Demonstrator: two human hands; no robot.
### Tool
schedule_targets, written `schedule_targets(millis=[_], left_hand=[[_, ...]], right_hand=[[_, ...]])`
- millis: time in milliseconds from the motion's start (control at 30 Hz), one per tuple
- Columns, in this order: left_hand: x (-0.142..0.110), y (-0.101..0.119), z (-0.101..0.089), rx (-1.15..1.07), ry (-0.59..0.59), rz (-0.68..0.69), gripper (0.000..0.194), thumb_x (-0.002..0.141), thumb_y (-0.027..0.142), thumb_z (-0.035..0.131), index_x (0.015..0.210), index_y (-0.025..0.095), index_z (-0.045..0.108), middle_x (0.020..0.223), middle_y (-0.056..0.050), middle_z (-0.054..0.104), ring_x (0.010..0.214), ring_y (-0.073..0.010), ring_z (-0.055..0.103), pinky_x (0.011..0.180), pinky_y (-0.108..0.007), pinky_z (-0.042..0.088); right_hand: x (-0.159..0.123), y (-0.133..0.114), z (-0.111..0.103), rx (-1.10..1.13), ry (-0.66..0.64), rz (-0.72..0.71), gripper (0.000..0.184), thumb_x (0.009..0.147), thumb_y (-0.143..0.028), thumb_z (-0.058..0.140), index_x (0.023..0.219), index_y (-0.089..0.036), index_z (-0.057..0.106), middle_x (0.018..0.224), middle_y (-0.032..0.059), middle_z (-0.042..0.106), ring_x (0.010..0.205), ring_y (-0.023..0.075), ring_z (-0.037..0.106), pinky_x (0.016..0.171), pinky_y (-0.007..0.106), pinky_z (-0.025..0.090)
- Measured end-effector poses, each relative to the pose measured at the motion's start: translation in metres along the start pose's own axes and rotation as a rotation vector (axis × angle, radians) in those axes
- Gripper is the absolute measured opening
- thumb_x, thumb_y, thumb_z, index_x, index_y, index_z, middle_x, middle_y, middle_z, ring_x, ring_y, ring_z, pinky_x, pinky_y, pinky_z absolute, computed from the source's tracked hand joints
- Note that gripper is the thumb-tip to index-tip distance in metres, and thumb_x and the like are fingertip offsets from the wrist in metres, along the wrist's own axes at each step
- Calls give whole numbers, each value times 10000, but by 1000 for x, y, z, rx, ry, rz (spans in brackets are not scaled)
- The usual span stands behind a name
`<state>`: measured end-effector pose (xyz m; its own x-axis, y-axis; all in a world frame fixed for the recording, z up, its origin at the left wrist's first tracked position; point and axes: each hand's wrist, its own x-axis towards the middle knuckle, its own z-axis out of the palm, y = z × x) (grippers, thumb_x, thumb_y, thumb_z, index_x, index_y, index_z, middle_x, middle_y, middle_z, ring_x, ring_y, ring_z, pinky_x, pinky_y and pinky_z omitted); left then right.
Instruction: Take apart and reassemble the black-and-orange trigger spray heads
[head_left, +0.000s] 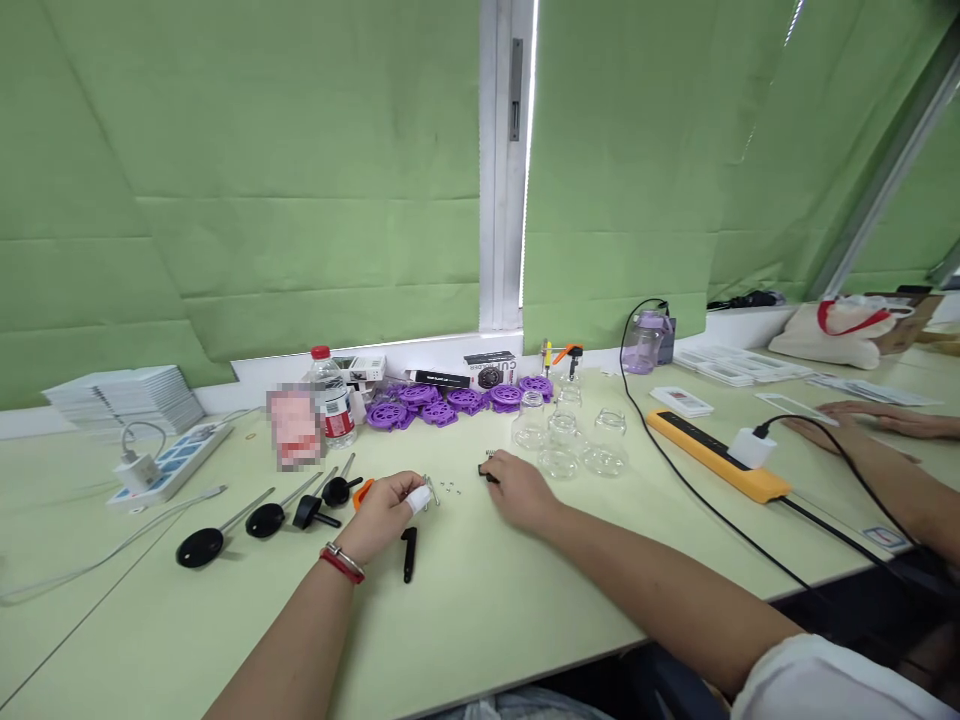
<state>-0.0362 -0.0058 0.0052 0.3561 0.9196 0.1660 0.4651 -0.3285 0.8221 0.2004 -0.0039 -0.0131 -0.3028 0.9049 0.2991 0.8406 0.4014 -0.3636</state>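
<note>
My left hand point(386, 512), its thumb wrapped in white, is closed at the table. Thin silver pin-like pieces point(431, 492) show at its fingertips, and whether they are held or just touched is hard to tell. Several tiny metal bits point(450, 488) lie just right of them. A small black part point(487, 473) is pinched by my right hand point(519, 492), with tiny dark pieces point(491, 454) behind it. Between me and my left hand lies a black lever-shaped piece point(409, 555). An orange piece point(363, 494) is partly hidden behind my left hand.
Black round-headed parts with metal rods point(201, 547) lie at left. Purple plastic discs point(439, 411), a bottle point(335, 405) and clear glass jars point(606, 455) stand behind. At right are a yellow power strip point(716, 460), cables and another person's hands point(825, 432).
</note>
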Motion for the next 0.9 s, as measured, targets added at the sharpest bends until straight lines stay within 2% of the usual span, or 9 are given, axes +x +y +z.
schedule_targets(millis=[100,200,367,500,600,700,800,900], left_hand=[[-1,3,3,-26,-3,11,261,784,409,513,769,165,607,687,-1,572,625,-124,478,599,-231,371],[-2,4,5,-35,-13,21,263,789,409,512,759,162,599,662,9,548,586,-110,442,569,-222,347],[-2,2,6,3,-12,38,250,798,395,514,759,162,594,676,5,544,605,-111,442,576,-222,346],[-2,2,7,-10,-32,33,249,797,392,520,760,156,589,668,4,538,596,-107,438,571,-222,351],[-3,4,8,-30,-52,45,224,777,367,551,817,152,598,686,-5,545,609,-110,451,577,-226,370],[-5,9,10,22,-64,99,274,742,324,594,960,160,619,785,-29,585,639,-115,470,613,-239,403],[-7,14,13,67,-139,167,308,747,296,587,1033,192,635,911,-50,617,710,-128,505,681,-254,428],[-7,15,17,16,-215,174,280,776,298,554,1017,191,647,879,-50,629,739,-142,526,688,-256,432]], right_hand=[[3,22,-9,-219,-69,-29,319,764,-9,429,938,-193,623,942,65,555,851,186,527,682,273,359],[2,27,-10,-342,-104,-112,278,765,-16,418,872,-173,621,946,85,553,826,205,520,640,280,345],[-1,22,-8,-346,-106,-205,265,750,-9,416,864,-153,607,934,109,585,825,225,529,639,294,348],[-6,16,-9,-255,-137,-192,270,732,-9,437,875,-165,604,878,91,617,812,217,546,663,295,354],[-11,6,-6,-41,-138,-137,293,694,-24,486,910,-188,599,866,54,625,814,194,550,672,275,359],[-14,-9,3,374,-162,-44,282,678,-68,527,925,-197,570,814,8,603,696,135,529,606,236,364],[-14,-25,18,866,-183,9,233,662,-95,562,875,-180,520,746,-21,549,623,95,491,578,218,379],[-14,-33,31,1112,-190,45,236,637,-112,606,831,-179,489,720,-36,528,619,85,492,589,219,398]])
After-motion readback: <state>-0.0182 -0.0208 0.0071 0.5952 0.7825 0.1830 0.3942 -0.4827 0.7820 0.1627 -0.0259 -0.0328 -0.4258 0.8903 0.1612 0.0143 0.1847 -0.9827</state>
